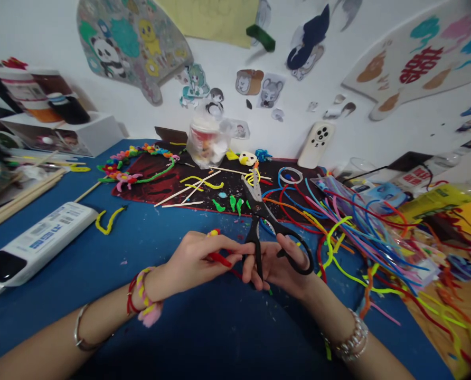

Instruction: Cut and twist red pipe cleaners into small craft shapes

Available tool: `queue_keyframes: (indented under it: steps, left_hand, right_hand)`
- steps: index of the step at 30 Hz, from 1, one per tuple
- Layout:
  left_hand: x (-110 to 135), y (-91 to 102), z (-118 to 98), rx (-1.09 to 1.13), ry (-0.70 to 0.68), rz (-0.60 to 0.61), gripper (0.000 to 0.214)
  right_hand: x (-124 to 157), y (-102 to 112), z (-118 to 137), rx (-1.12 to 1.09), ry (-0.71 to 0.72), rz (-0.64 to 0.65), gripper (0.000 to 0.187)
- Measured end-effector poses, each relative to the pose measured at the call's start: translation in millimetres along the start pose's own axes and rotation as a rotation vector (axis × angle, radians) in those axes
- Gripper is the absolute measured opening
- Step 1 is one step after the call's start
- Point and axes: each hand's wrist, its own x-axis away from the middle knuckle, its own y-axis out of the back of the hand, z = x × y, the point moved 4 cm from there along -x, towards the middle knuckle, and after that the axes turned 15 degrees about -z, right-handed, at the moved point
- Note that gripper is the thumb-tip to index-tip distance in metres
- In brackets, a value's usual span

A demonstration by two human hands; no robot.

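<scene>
Near the middle of the view, my left hand (191,258) is closed on a red pipe cleaner (220,259), its fingertips beside the scissors. A small bit of yellow and red shows behind its knuckles. My right hand (279,266) has its thumb and fingers in the black handles of the scissors (265,211), whose blades stand parted and point away from me. Past the blades lie several small green pieces (232,204) on a dark mat (152,179). A bent yellow pipe cleaner (110,220) rests on the blue table to the left.
Many coloured pipe cleaners (346,237) sprawl on the right. A flower garland (136,163) and thin white sticks (188,190) lie on the mat. At left is a white device with a dark screen (41,243). A phone (317,145) leans on the wall beyond.
</scene>
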Motion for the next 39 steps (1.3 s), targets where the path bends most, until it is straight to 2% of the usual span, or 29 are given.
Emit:
queue_keyframes:
  steps: [5,14,22,28,33,39]
  left_hand:
    - [1.0,-0.6,0.8,-0.045,-0.015,0.033,0.021]
    - [3.1,-0.2,-2.2,-0.161,-0.139,0.033,0.023]
    - [13.5,4.7,2.5,-0.291,-0.423,0.088,0.033]
    - [14.6,3.4,4.3,-0.352,-0.445,0.1,0.035]
    - [11.8,6.4,-0.4,-0.45,-0.491,0.033,0.027]
    - [15.3,6.4,-5.4,-0.429,-0.638,0.119,0.026]
  right_hand:
    - [-0.1,1.0,-1.2,-0.01,-0.002,0.018,0.069]
    - [1.0,-0.5,-1.4,-0.018,-0.035,-0.032,0.068]
    - [-1.2,2.3,-5.1,-0.043,-0.04,-0.018,0.067]
    - [0.1,0.3,-3.5,-0.077,-0.05,0.013,0.066]
    - [1.0,-1.4,0.5,-0.103,-0.052,0.007,0.067]
    - [0.5,-0.8,2.2,-0.158,-0.077,0.01,0.067]
